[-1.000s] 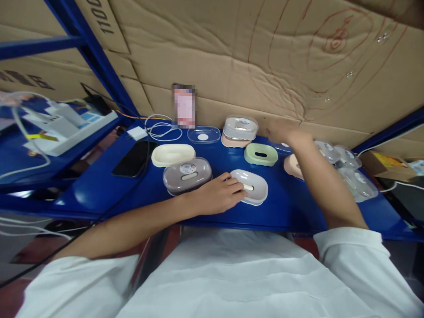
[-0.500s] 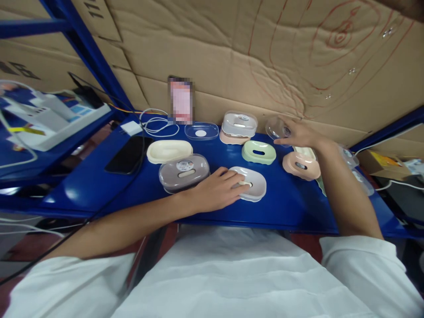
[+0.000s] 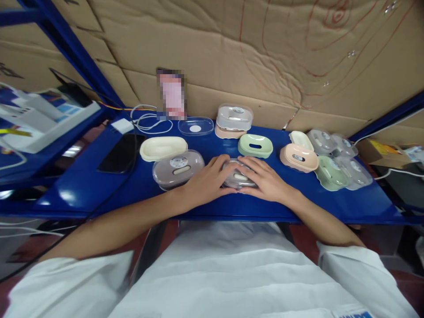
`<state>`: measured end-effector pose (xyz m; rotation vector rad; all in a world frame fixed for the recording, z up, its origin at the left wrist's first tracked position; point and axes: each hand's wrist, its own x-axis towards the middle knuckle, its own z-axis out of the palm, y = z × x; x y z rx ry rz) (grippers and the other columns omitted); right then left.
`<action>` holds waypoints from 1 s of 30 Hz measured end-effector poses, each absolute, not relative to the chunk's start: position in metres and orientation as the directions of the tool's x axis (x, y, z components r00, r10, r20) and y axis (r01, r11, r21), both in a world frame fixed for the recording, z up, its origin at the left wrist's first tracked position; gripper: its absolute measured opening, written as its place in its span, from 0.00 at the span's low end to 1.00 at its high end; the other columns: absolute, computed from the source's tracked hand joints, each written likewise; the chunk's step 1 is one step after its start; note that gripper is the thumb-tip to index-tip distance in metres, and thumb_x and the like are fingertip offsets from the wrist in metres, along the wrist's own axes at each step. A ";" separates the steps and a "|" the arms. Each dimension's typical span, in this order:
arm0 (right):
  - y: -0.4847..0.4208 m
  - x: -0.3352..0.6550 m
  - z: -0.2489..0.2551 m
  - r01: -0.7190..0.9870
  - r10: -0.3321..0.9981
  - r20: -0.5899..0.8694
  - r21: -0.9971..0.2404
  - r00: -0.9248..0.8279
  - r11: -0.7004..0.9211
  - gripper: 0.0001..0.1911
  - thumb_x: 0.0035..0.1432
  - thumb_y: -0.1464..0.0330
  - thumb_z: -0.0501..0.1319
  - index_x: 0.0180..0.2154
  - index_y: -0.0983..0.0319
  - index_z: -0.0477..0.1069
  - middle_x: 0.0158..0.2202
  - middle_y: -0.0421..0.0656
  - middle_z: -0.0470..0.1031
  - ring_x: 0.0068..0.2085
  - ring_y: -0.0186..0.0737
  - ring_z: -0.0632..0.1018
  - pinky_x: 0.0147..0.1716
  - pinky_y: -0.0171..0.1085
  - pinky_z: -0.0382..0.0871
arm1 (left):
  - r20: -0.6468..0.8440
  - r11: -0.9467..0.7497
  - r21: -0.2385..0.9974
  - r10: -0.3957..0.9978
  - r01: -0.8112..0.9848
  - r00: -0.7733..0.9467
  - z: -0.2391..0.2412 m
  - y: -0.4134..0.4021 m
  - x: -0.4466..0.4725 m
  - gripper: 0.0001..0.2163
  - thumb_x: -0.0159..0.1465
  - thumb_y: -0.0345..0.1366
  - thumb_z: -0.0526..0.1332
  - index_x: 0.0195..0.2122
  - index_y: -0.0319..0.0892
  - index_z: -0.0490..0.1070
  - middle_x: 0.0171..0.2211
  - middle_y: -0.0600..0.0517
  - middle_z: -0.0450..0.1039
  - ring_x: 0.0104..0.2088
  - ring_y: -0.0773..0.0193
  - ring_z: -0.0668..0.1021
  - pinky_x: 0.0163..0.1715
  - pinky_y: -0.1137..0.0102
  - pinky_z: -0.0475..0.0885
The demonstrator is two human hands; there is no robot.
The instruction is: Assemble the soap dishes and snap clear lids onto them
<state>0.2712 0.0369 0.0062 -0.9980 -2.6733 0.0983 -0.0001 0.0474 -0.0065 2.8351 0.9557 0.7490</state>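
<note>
A white soap box with a clear lid (image 3: 236,176) lies on the blue shelf (image 3: 212,207) just in front of me. My left hand (image 3: 205,182) grips its left side and my right hand (image 3: 263,179) presses on its right side and lid. Most of the box is hidden under my fingers. A closed grey soap box (image 3: 178,168) sits right beside my left hand.
Behind lie a cream tray (image 3: 163,147), a clear lid (image 3: 195,126), a stacked pink box (image 3: 233,120), a green tray (image 3: 255,145), a pink tray (image 3: 298,157) and several clear-lidded boxes (image 3: 338,159) at right. A black phone (image 3: 121,153) and white cables (image 3: 145,123) lie at left. Cardboard backs the shelf.
My right hand brought a clear lid from the back right down onto the white tray under my left hand. Both hands now rest on the closed box.
</note>
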 end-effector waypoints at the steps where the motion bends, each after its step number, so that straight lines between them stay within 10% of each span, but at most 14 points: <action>1: 0.035 0.269 0.004 0.643 0.657 0.249 -0.147 -0.712 0.752 0.39 0.73 0.49 0.62 0.77 0.57 0.59 0.78 0.54 0.59 0.77 0.62 0.62 0.73 0.63 0.63 | 0.422 -0.803 0.205 0.588 0.560 0.690 -0.006 0.047 0.000 0.33 0.67 0.47 0.74 0.66 0.44 0.61 0.61 0.39 0.67 0.60 0.42 0.77 0.58 0.49 0.79; 13: 0.013 0.261 0.001 0.757 0.735 0.232 0.010 -0.637 0.654 0.42 0.73 0.50 0.61 0.77 0.65 0.55 0.77 0.66 0.57 0.74 0.70 0.65 0.66 0.66 0.69 | 0.409 -0.810 0.230 0.584 0.540 0.701 -0.008 0.046 0.000 0.33 0.69 0.42 0.72 0.70 0.45 0.59 0.67 0.37 0.64 0.66 0.40 0.74 0.63 0.48 0.77; 21: 0.029 0.290 0.027 0.728 0.714 0.322 -0.100 -0.622 0.679 0.43 0.71 0.47 0.63 0.78 0.55 0.55 0.76 0.56 0.62 0.74 0.63 0.68 0.71 0.62 0.65 | 0.516 -0.802 0.224 0.580 0.554 0.631 -0.002 0.042 0.001 0.30 0.74 0.49 0.64 0.72 0.44 0.59 0.70 0.33 0.60 0.70 0.39 0.71 0.64 0.46 0.76; 30: 0.148 0.379 0.072 0.925 0.894 0.268 -0.028 -0.359 0.379 0.42 0.71 0.52 0.64 0.74 0.70 0.61 0.74 0.65 0.63 0.73 0.67 0.66 0.73 0.58 0.59 | 0.492 -0.788 0.180 0.590 0.588 0.640 0.000 0.043 0.002 0.24 0.76 0.40 0.61 0.71 0.42 0.63 0.70 0.35 0.62 0.67 0.41 0.74 0.63 0.48 0.77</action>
